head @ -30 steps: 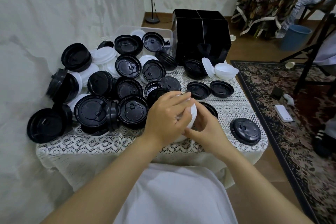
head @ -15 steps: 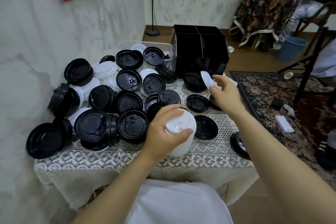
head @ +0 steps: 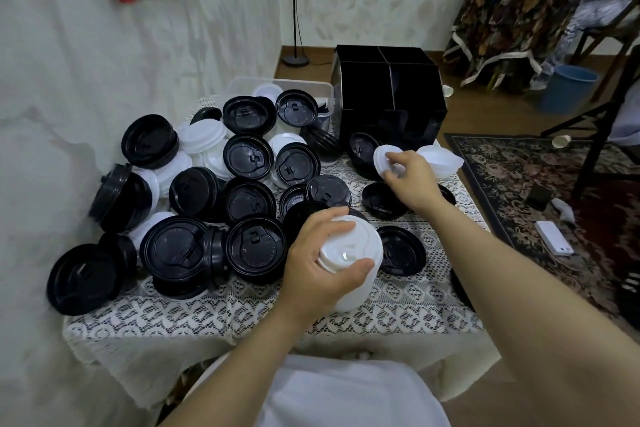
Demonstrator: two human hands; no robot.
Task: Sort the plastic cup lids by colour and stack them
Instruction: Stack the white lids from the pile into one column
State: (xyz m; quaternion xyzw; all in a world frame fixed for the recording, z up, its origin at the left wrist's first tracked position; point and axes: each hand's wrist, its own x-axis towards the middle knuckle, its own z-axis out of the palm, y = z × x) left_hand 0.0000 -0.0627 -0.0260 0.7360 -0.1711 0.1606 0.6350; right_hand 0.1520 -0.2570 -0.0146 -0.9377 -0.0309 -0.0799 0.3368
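Observation:
My left hand (head: pixel 317 265) grips a stack of white lids (head: pixel 356 263) near the table's front, fingers curled over its top. Further back, my right hand (head: pixel 410 180) pinches a single white lid (head: pixel 382 159) that stands tilted on edge beside a pile of white lids (head: pixel 441 158). A heap of black lids (head: pixel 249 246) mixed with white lids (head: pixel 204 142) covers the left half of the table. Loose black lids (head: pixel 401 251) lie flat between my hands.
The lace-covered table (head: pixel 398 312) ends close on the right, above a patterned rug (head: pixel 554 191). A black divided box (head: pixel 389 94) stands at the back, a clear bin (head: pixel 304 87) beside it. A white phone (head: pixel 554 237) lies on the rug.
My right hand left the white stack, reached back right and took hold of the tilted white lid. My left hand kept its grip on the stack.

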